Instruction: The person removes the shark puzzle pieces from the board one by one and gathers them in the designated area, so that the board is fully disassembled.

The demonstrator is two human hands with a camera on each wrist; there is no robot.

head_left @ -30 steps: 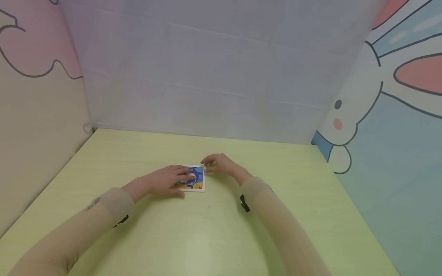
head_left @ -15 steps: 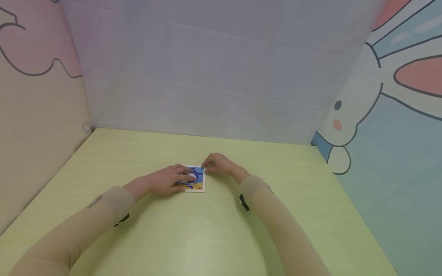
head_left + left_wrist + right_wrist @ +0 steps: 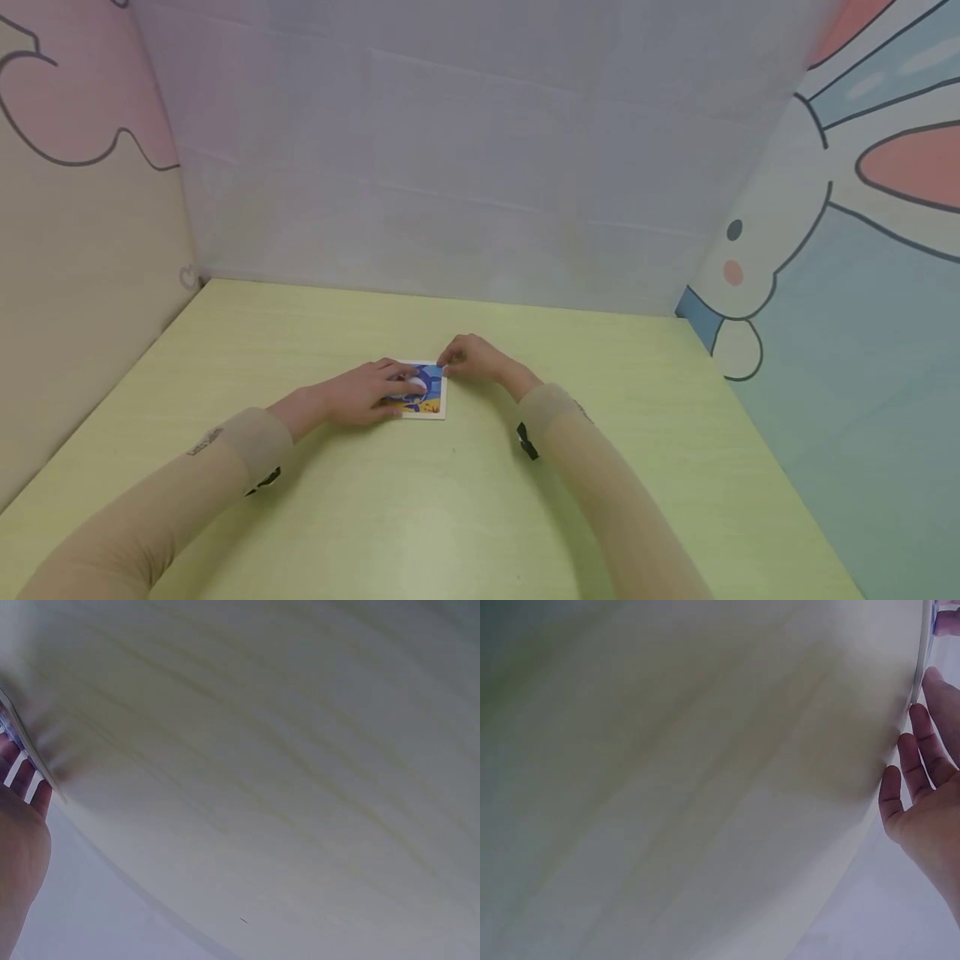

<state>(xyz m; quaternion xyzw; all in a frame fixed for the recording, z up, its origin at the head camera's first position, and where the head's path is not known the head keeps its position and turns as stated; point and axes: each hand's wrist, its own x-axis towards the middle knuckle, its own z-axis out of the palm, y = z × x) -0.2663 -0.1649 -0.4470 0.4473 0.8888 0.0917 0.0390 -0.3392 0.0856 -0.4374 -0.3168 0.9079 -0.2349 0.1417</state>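
A small square picture board (image 3: 433, 392) lies flat on the table, with a white border and a blue and yellow picture; I cannot tell its exact kind. My left hand (image 3: 362, 393) rests on its left part, fingers spread over the picture and thumb by the near edge, hiding that side. In the left wrist view, the left hand (image 3: 24, 817) reaches across the board's edge. At the far right corner, my right hand (image 3: 480, 360) pinches the board between thumb and forefinger. The right wrist view shows the other fingers of the right hand (image 3: 930, 802) curved down near the table.
The pale yellow-green table (image 3: 450, 500) spreads around the board. A plain greyish cloth wall (image 3: 450, 167) stands behind it. Side walls carry cartoon drawings, among them a rabbit (image 3: 765, 225) on the right.
My right hand's fingertips have come in to the board's far right corner and closed there. My left thumb has drawn in to the near edge; the board has hardly moved.
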